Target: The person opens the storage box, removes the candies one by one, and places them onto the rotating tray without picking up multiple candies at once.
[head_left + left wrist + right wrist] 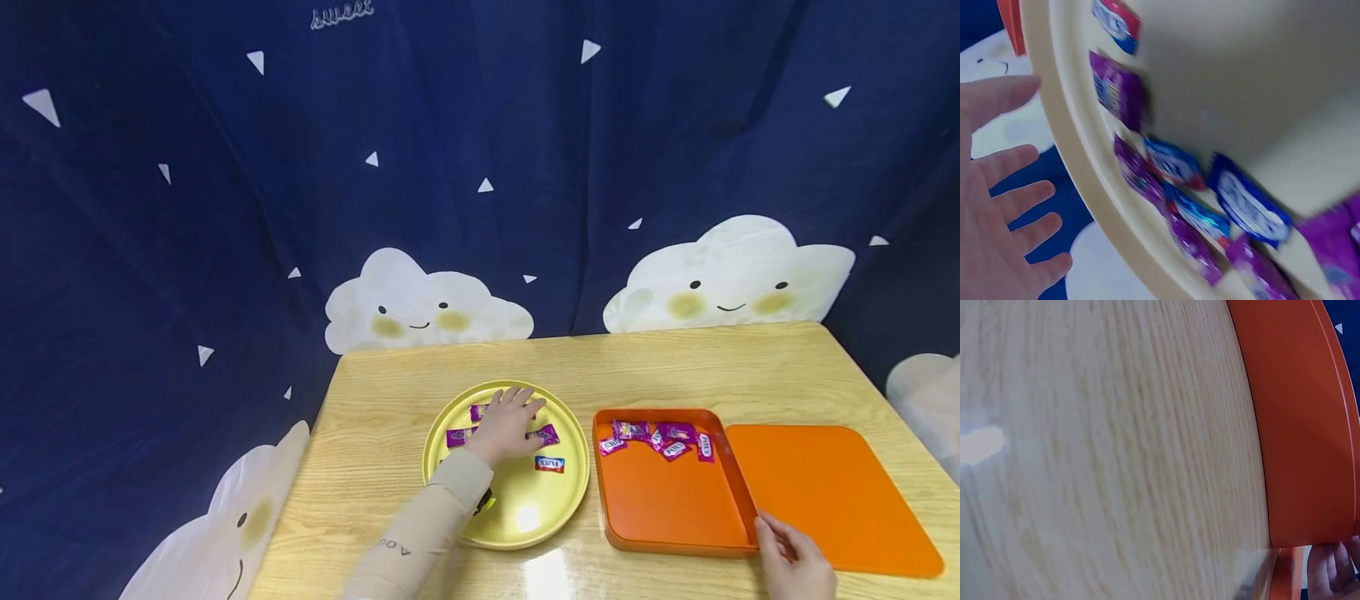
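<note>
My left hand (506,427) is stretched over a round yellow tray (551,504), fingers straight and spread, holding nothing. Wrapped candies lie on the tray around it, among them a purple one (459,437) and a red-and-blue one (550,464). In the left wrist view several purple candies (1119,92) and blue ones (1250,203) lie along the rim, some partly hidden in the head view. At the near right corner of a square orange box (675,508), my right hand (798,560) pinches the wall. Purple and pink candies (677,432) sit at the box's far side.
A flat orange lid (832,492) lies just right of the box on the wooden table (375,433). A small black-and-yellow item (485,502) shows beside my left wrist. Behind the table hangs a dark blue curtain (465,108) with white clouds.
</note>
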`<state>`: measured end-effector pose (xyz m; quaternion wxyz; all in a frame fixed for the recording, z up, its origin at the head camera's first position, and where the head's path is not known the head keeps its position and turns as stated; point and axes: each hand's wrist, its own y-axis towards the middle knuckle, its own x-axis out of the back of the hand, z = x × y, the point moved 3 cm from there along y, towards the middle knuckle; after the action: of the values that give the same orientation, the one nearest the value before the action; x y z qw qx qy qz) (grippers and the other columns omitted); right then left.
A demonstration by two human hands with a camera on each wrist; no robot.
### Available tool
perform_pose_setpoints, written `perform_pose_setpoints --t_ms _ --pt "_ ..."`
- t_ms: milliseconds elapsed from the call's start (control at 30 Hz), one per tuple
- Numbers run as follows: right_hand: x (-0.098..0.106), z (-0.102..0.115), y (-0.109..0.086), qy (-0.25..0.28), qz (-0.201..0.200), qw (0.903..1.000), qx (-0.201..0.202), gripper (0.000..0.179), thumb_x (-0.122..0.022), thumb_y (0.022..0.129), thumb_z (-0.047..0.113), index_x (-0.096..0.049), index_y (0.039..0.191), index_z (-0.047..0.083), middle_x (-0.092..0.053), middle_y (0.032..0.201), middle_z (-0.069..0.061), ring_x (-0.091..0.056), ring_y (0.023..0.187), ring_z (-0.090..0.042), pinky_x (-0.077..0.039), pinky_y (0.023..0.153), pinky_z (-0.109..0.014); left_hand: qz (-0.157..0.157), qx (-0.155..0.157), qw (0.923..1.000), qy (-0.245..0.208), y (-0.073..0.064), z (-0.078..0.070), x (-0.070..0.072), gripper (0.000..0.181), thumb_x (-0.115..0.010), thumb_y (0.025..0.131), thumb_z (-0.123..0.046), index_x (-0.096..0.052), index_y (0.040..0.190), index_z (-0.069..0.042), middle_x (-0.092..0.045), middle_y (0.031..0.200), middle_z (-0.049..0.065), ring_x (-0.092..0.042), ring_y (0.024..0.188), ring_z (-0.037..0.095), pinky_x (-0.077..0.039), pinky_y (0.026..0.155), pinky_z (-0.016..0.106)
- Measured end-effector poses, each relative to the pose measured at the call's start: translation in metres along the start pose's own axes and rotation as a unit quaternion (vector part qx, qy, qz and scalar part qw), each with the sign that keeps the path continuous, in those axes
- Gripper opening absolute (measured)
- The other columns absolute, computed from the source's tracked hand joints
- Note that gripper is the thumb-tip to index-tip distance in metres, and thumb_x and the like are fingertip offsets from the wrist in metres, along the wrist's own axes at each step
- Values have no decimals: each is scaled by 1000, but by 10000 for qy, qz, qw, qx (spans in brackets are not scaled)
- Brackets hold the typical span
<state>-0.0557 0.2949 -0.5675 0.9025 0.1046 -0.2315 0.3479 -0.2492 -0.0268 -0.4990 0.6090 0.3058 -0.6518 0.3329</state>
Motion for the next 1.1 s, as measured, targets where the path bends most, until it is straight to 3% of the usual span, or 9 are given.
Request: perform_pose_setpoints --t_ms 233,500,767,933,1100 --pt "0 0 0 34 13 10000 -6 30 -63 85 21 -67 101 -3 -42 67 36 -43 58 20 -38 51 -2 61 -229 9994 235 16 -31 3 70 -52 83 -57 -31 143 -27 -21 150 3 -15 138 29 -17 109 47" --pt "-1 0 0 -19 -84 9999 145 30 -63 85 21 -67 100 -4 -41 67 37 -42 57 20 -37 51 -2 173 -478 9978 430 36 -71 -1 70 -51 83 -58 -29 143 -30 -19 151 1 -13 139 25 -16 110 44" --pt "0 1 -1 103 -124 9998 111 25 -65 84 19 -69 98 -2 -43 66 36 -42 56 19 -37 51 -1 320 -784 9949 547 54 -105 -6 64 -54 83 -55 -37 139 -29 -35 142 -4 -32 131 16 -29 105 31" --pt "0 1 0 153 -103 9997 179 21 -65 84 18 -69 95 0 -43 66 35 -42 56 20 -37 51 -1 238 -880 9943 556 64 -120 -5 49 -60 81 -45 -52 125 -25 -47 123 -6 -45 109 9 -39 92 20" --pt "0 0 0 148 -99 9996 231 22 -64 84 17 -69 96 -1 -42 65 36 -42 56 19 -37 51 -1 173 -797 9942 698 71 -132 -2 35 -65 78 -38 -61 111 -26 -51 111 -9 -48 96 6 -45 78 19"
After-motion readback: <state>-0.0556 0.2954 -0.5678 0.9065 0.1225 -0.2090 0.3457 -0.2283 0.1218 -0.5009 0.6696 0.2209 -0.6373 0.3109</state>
